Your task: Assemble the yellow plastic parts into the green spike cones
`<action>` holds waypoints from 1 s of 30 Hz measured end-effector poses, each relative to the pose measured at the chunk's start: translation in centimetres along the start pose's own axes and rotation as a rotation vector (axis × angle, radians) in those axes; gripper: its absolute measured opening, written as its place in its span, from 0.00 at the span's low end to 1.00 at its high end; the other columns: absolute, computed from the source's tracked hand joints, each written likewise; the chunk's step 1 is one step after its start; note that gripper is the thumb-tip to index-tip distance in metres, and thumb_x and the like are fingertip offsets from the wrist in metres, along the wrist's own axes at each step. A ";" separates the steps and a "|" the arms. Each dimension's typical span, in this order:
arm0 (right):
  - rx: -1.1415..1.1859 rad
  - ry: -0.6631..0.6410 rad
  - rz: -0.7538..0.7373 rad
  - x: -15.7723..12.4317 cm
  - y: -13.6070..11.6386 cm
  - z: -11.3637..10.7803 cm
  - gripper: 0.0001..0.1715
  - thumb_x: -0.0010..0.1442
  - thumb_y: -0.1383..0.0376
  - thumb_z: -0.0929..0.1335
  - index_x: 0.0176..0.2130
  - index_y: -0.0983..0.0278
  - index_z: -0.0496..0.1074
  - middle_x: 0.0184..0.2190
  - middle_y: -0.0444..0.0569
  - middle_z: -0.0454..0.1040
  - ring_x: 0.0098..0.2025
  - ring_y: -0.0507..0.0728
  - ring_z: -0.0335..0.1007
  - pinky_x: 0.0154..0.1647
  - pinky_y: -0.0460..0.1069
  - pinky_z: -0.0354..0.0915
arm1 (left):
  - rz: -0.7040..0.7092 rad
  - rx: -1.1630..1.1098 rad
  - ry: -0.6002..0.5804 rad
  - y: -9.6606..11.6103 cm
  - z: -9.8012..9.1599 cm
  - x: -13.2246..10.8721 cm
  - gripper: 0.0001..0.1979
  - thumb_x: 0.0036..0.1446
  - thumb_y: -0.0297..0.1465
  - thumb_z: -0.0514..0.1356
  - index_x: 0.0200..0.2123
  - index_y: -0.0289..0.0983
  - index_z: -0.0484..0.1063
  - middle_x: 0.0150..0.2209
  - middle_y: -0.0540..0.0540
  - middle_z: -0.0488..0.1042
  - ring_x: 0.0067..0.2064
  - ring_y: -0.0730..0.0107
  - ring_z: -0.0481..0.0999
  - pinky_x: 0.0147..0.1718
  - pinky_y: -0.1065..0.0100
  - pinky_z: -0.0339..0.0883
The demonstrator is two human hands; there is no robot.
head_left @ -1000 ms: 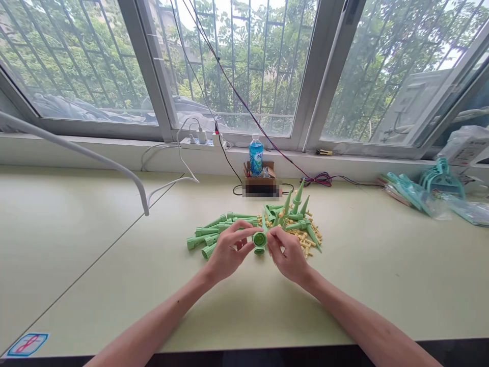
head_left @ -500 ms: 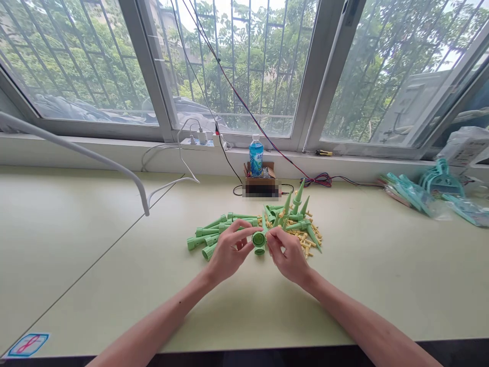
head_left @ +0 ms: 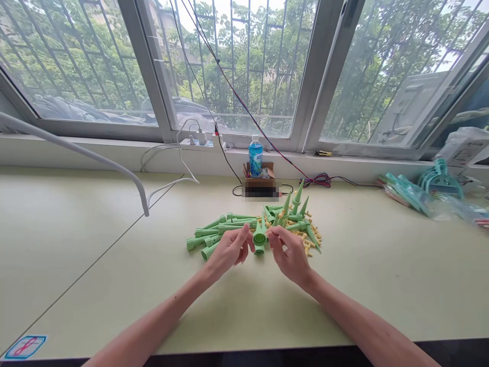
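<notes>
Between my hands a green plastic watering spike (head_left: 260, 238) points its round open end towards me, its tapered body leading away. My left hand (head_left: 231, 250) is curled at the spike's left side, fingertips against it. My right hand (head_left: 289, 252) is closed in a pinch at the right side of the rim; whatever small thing it holds is hidden by the fingers. Another green spike's open end (head_left: 259, 250) shows just below. Several green spikes (head_left: 208, 232) lie to the left, partly behind my left hand. On the right, more spikes (head_left: 296, 201) rest among small yellow plastic pieces (head_left: 308, 243).
Behind the pile, a blue-labelled bottle (head_left: 255, 157) stands in a small cardboard box (head_left: 270, 172). Coiled cables (head_left: 321, 179) lie near the sill. Turquoise plastic tools (head_left: 441, 181) and bags are at the far right. A white curved tube (head_left: 110, 163) reaches over the table (head_left: 114, 285) from the left.
My left index finger, stretched over the top of the spike before, has drawn back to its left side. The spike's open end has tipped upward. My right hand has hardly moved.
</notes>
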State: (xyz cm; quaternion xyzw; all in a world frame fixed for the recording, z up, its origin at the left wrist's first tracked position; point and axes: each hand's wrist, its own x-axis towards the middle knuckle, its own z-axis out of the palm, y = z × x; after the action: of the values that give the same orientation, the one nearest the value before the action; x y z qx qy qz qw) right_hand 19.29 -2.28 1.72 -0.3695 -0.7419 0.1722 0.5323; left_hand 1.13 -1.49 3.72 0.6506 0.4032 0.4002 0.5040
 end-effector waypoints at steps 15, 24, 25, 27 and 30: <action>0.026 -0.038 -0.019 0.1 0.8 0.1 0.12 0.68 0.64 0.61 0.34 0.64 0.68 0.23 0.42 0.66 0.23 0.50 0.59 0.25 0.44 0.57 | -0.027 0.060 -0.144 0.7 -0.3 -0.4 0.23 0.61 0.50 0.54 0.32 0.35 0.68 0.18 0.54 0.63 0.18 0.78 0.60 0.19 0.74 0.53; 0.014 -0.039 0.021 -0.1 1.0 0.2 0.11 0.68 0.63 0.62 0.33 0.63 0.67 0.22 0.42 0.66 0.23 0.50 0.59 0.24 0.45 0.56 | 0.045 0.108 -0.116 0.4 -0.3 -0.4 0.18 0.61 0.44 0.58 0.43 0.35 0.74 0.22 0.54 0.62 0.21 0.79 0.59 0.19 0.75 0.56; 0.012 -0.038 0.022 -0.1 1.0 0.2 0.11 0.68 0.63 0.62 0.33 0.63 0.67 0.22 0.42 0.66 0.22 0.50 0.59 0.24 0.45 0.56 | 0.052 0.117 -0.112 0.3 -0.3 -0.3 0.18 0.61 0.43 0.58 0.44 0.35 0.74 0.23 0.54 0.63 0.22 0.79 0.59 0.20 0.75 0.57; 0.008 -0.037 0.021 -0.1 1.0 0.2 0.11 0.68 0.63 0.62 0.33 0.63 0.67 0.22 0.42 0.66 0.22 0.50 0.58 0.24 0.45 0.56 | 0.073 0.138 -0.102 0.1 -0.2 -0.3 0.17 0.61 0.42 0.58 0.46 0.35 0.74 0.26 0.52 0.66 0.23 0.78 0.61 0.21 0.75 0.59; 0.003 -0.035 0.021 -0.1 0.9 0.2 0.12 0.68 0.63 0.62 0.32 0.63 0.66 0.22 0.42 0.66 0.22 0.50 0.58 0.24 0.45 0.55 | 0.125 0.164 -0.086 -0.2 -0.3 -0.2 0.16 0.62 0.41 0.58 0.46 0.36 0.74 0.33 0.48 0.69 0.25 0.78 0.62 0.23 0.74 0.62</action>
State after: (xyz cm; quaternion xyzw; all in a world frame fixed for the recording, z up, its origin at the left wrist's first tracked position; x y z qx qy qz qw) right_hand 19.46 -1.72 1.03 -0.3732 -0.7470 0.1853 0.5180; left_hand 0.79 -1.57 3.50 0.7300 0.3713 0.3682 0.4400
